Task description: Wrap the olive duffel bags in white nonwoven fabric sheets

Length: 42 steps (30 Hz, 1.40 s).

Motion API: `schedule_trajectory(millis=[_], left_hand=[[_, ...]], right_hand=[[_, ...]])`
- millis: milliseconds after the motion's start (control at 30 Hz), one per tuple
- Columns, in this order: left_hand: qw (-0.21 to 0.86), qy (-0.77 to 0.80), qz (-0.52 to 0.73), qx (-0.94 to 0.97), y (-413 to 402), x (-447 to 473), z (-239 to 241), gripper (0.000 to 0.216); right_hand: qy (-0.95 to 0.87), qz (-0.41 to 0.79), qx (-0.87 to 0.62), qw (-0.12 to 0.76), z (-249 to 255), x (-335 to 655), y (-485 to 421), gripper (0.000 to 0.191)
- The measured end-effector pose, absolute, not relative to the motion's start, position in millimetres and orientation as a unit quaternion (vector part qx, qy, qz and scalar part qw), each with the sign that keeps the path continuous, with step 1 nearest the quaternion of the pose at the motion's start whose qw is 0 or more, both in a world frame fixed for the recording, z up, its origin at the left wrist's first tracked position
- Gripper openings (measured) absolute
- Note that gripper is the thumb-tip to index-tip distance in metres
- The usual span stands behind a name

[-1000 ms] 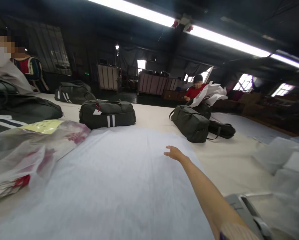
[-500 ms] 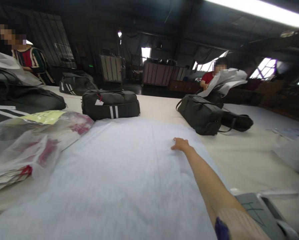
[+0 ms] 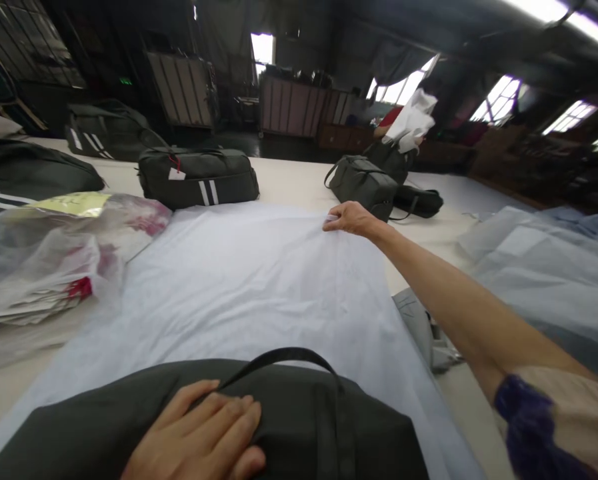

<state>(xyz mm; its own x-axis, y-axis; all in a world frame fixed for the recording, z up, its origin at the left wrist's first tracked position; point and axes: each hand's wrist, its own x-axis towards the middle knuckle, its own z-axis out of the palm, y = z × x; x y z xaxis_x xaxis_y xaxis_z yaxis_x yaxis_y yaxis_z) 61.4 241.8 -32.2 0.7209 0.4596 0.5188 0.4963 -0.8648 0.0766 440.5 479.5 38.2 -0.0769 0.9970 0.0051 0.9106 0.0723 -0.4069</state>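
Observation:
A large white sheet (image 3: 249, 280) lies spread on the table in front of me. My right hand (image 3: 349, 219) reaches out to its far right corner and pinches the edge of the sheet. My left hand (image 3: 201, 440) rests flat, fingers together, on a dark green duffel bag (image 3: 299, 420) that lies on the near end of the sheet, its black strap (image 3: 279, 359) arching up.
A striped duffel bag (image 3: 197, 177) sits beyond the sheet, two more bags (image 3: 363, 185) at the far right. Plastic-wrapped bundles (image 3: 43, 260) lie at left, pale folded sheets (image 3: 539, 267) at right. A person in red works with white paper (image 3: 409, 121) at the far side.
The view tilted down. My right hand moved further out and took hold of the sheet's far corner. The dark bag and my left hand came into view at the bottom.

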Motion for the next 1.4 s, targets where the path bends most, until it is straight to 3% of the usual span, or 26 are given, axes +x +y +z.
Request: schedule_trajectory(millis=[233, 433, 533, 633, 700, 800, 867, 1000, 1067, 1133, 1267, 1400], left_hand=[[-0.03, -0.293, -0.31, -0.904, 236.1, 74.7, -18.5, 0.026], [-0.095, -0.371, -0.426, -0.82, 241.1, 55.2, 5.6, 0.014], [-0.016, -0.373, -0.446, -0.813, 265.5, 39.6, 28.5, 0.052], [0.092, -0.285, -0.355, -0.885, 300.5, 33.6, 45.4, 0.082], [0.135, -0.223, -0.289, -0.921, 322.1, 33.5, 51.9, 0.076], [0.161, -0.178, -0.225, -0.944, 343.1, 31.6, 57.5, 0.046], [0.167, -0.18, -0.213, -0.946, 348.5, 26.8, 61.0, 0.039], [0.168, -0.189, -0.223, -0.942, 348.5, 18.1, 68.0, 0.076], [0.165, -0.197, -0.232, -0.938, 350.0, 18.9, 68.8, 0.083], [0.165, -0.219, -0.24, -0.932, 355.7, 21.8, 66.7, 0.071], [0.177, -0.277, -0.264, -0.907, 374.3, 17.2, 58.1, 0.027], [0.187, -0.325, -0.302, -0.876, 384.1, -14.5, 54.8, 0.031]], right_hand=[[-0.785, 0.079, -0.565, 0.242, 138.7, 358.3, 318.3, 0.036], [-0.869, -0.093, -0.456, 0.169, 145.7, 289.0, 179.4, 0.026], [-0.879, -0.189, -0.409, 0.157, 124.9, 268.7, 139.1, 0.028], [-0.87, -0.225, -0.404, 0.172, 101.5, 256.6, 115.4, 0.03], [-0.861, -0.233, -0.412, 0.187, 86.4, 251.9, 104.0, 0.029], [-0.844, -0.239, -0.435, 0.201, 64.3, 247.4, 88.0, 0.027], [-0.832, -0.241, -0.455, 0.207, 50.3, 244.9, 77.8, 0.024], [-0.804, -0.256, -0.484, 0.232, 30.1, 239.8, 64.4, 0.018], [-0.797, -0.266, -0.484, 0.245, 25.7, 238.2, 62.5, 0.018], [-0.795, -0.272, -0.482, 0.248, 24.0, 238.3, 62.8, 0.019], [-0.797, -0.276, -0.477, 0.247, 21.8, 245.1, 65.7, 0.022], [-0.788, -0.285, -0.477, 0.264, 22.8, 256.1, 67.3, 0.025]])
